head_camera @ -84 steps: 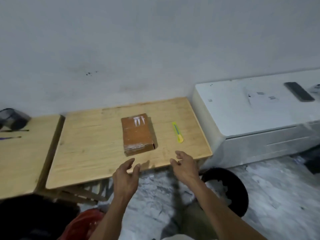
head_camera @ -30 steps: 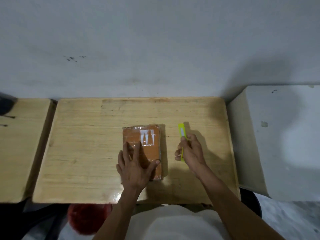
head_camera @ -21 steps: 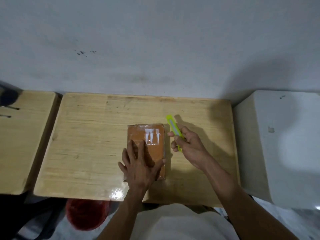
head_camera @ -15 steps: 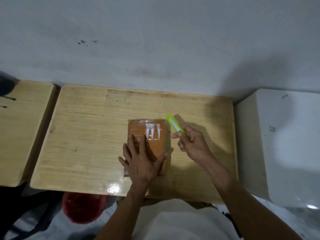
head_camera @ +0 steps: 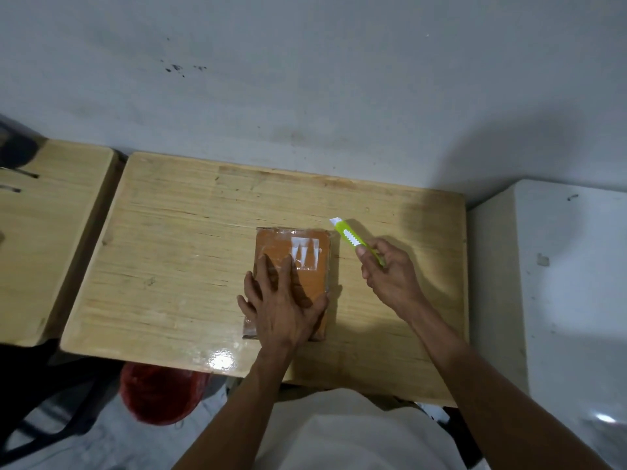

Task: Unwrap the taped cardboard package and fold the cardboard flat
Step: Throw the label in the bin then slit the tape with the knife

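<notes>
A flat brown cardboard package (head_camera: 307, 247), wrapped in clear tape with a white mark near its far end, lies in the middle of the wooden table (head_camera: 176, 266). My left hand (head_camera: 281, 305) presses flat on the near half of the package, fingers spread. My right hand (head_camera: 390, 278) is just right of the package and grips a yellow-green utility knife (head_camera: 354, 240). The blade tip is out and points away and to the left, close to the package's far right corner.
A second wooden table (head_camera: 44, 239) stands at the left with dark items on it. A white cabinet (head_camera: 559, 283) stands at the right. A grey wall runs behind. A red object (head_camera: 159, 395) sits on the floor below the table's near edge.
My right hand picked the knife up off the table and lifted it beside the package, and the blade now shows. My left hand stayed flat on the package.
</notes>
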Demonstrator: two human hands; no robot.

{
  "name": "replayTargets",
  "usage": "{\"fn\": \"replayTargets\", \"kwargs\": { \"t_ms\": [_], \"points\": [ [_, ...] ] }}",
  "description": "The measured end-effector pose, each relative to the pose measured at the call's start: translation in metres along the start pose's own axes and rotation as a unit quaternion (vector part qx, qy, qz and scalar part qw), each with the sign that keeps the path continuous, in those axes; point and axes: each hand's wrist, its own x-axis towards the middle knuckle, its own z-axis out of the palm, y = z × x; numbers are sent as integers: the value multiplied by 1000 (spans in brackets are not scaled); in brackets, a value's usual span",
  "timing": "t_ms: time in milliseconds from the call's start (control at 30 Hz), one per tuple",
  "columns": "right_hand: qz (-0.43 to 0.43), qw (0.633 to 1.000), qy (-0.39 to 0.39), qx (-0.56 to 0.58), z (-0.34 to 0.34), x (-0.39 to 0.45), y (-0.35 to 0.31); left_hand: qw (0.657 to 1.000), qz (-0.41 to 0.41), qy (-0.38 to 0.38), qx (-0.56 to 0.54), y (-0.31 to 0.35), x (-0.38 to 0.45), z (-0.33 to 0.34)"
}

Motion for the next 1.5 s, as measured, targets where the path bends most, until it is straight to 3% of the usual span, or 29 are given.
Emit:
{"fn": "replayTargets", "kwargs": {
  "t_ms": [133, 333, 500, 767, 1100, 1500],
  "points": [
    [-23, 993, -78, -82, -4, 7, 2, 1000, 8, 3, -6, -2, 1, 0],
    [-145, 960, -84, -224, -10, 23, -17, 1000, 14, 11, -9, -3, 0, 1],
    [-196, 927, -146, -286, -10, 44, -37, 999, 18, 13, -23, -4, 0, 1],
    [-223, 868, -211, -390, 20, 82, -75, 999, 18, 15, -23, -7, 1, 3],
    [-253, 817, -252, -453, 39, 98, -88, 999, 26, 26, -16, -9, 1, 5],
    [-260, 809, -249, -464, 37, 92, -83, 999, 26, 23, -11, -10, 2, 5]
  ]
}}
